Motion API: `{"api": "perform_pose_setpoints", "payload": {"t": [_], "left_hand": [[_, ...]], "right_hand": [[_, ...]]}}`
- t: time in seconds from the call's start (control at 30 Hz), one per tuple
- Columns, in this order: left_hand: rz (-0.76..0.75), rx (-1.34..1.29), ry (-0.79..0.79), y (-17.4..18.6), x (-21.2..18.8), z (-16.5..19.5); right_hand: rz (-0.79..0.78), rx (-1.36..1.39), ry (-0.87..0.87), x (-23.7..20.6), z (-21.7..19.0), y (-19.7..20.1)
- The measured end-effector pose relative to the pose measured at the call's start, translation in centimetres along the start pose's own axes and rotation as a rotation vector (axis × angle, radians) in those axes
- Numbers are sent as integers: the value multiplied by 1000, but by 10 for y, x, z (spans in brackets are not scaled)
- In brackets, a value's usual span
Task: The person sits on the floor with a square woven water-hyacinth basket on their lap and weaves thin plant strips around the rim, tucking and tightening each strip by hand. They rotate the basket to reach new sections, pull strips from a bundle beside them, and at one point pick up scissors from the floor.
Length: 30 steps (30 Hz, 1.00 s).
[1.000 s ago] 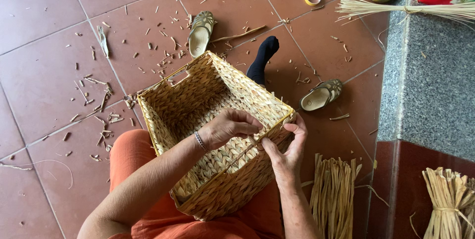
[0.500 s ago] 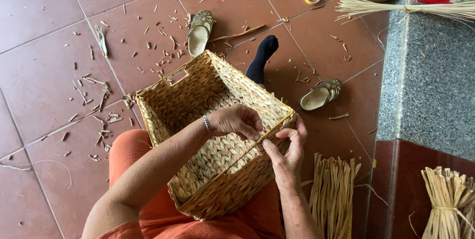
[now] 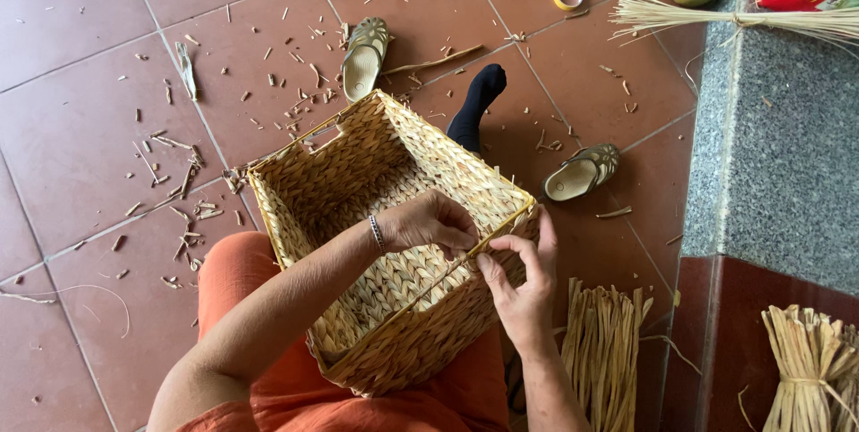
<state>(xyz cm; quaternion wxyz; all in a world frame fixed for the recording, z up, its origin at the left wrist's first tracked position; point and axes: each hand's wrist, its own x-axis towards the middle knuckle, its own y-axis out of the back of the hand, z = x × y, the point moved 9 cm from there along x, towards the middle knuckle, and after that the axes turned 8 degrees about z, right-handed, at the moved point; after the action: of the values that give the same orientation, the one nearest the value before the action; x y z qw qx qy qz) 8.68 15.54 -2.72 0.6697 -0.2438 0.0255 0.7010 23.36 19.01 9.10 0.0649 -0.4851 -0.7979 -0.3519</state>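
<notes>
We see a big square basket woven from pale straw [image 3: 358, 208] resting on a lap in orange cloth [image 3: 242, 289], above the red floor tiles [image 3: 80, 128]. Our left hand [image 3: 429, 222] curls over the near rim, fingers pinched on it. Our right hand [image 3: 523, 284] pinches the same rim just beside it. A bundle of dry straw strips [image 3: 604, 347] stands near the right hand.
</notes>
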Motion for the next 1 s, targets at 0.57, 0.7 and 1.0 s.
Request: {"api": "perform_pose_setpoints", "payload": {"t": [0.57,0.7,1.0], "left_hand": [[154,248,-302,-15,-50,57],[374,706,-279,-21,-72,54],[462,841,-613,-51,-87,65]], "right_hand": [[-170,94,277,1,2,-15],[-248,367,-153,-3,49,-19],[-312,562,-271,-28,61,-9]]}}
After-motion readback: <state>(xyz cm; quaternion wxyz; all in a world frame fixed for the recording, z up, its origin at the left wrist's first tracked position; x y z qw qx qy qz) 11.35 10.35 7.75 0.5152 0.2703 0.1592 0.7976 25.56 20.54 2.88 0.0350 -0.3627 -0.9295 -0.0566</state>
